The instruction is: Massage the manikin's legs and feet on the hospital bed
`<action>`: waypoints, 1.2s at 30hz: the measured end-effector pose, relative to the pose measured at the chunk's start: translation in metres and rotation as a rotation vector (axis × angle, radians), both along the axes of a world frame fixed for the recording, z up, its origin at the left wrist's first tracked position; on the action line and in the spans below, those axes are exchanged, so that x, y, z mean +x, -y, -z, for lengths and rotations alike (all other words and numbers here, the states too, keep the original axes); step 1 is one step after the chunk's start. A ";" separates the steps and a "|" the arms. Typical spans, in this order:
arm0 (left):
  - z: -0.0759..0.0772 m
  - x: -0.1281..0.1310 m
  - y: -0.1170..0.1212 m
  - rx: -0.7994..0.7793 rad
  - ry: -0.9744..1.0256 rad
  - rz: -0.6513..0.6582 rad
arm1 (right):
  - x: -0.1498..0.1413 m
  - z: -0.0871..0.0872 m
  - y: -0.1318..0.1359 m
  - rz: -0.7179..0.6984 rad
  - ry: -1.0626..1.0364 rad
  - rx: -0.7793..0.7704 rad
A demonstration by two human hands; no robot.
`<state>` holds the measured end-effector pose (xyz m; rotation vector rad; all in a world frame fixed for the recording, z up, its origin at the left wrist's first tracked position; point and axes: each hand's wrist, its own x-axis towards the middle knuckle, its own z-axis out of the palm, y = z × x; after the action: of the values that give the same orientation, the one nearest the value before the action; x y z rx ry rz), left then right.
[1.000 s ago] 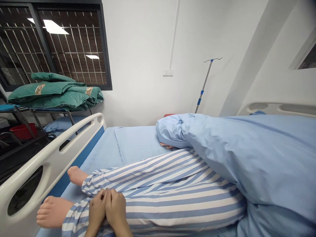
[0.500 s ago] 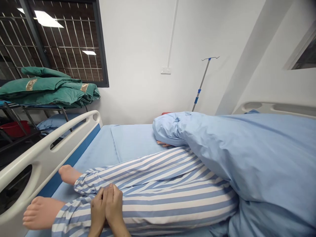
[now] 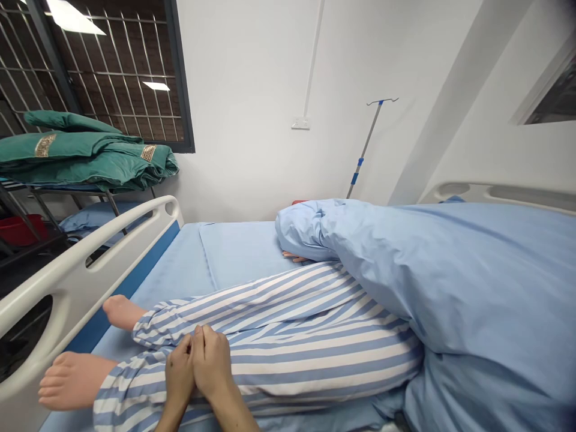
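Note:
My left hand (image 3: 180,371) and my right hand (image 3: 210,358) are side by side, touching, over the nearer lower leg of a figure on the bed. Both are closed, with the knuckles uppermost and the fingers curled out of sight; whether they grip any cloth cannot be seen. Blue-and-white striped trousers (image 3: 315,360) cover the figure's legs. Its two bare feet, the near foot (image 3: 74,381) and the far foot (image 3: 122,312), stick out to the left. A light blue quilt (image 3: 472,270) covers the figure from the thighs rightward. Part of the figure's hand (image 3: 294,257) shows beneath the quilt's edge.
A white bed footboard (image 3: 121,246) with blue panels stands at the left. Behind it, folded green quilts (image 3: 90,159) lie on a metal-framed bed, near a red basin (image 3: 22,230). An infusion pole (image 3: 364,150) rises beyond the bed, before a white wall (image 3: 243,120).
The view has tilted slightly down. My two hands have moved a little to the right along the lower leg, still closed and together. The figure and quilt lie as before.

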<state>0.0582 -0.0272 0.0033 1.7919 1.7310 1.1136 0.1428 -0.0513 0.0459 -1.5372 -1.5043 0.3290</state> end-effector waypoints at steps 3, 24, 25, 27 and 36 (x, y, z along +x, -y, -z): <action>0.000 0.002 0.001 -0.014 -0.023 -0.020 | 0.004 0.009 0.005 -0.021 0.045 -0.016; -0.023 0.038 0.009 -0.063 0.418 0.019 | 0.012 0.026 0.004 -0.033 -0.433 0.057; -0.017 0.038 0.009 -0.049 0.356 0.035 | 0.013 0.026 0.004 -0.041 -0.449 0.059; -0.008 0.036 0.009 -0.025 0.263 0.058 | 0.012 0.027 0.004 -0.052 -0.465 0.060; -0.007 0.036 0.008 0.007 0.158 0.023 | 0.020 0.014 0.004 -0.032 -0.415 0.056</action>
<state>0.0943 -0.0355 0.0106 1.6753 1.6122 1.2178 0.1632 -0.0549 0.0318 -1.3049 -1.2008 0.5811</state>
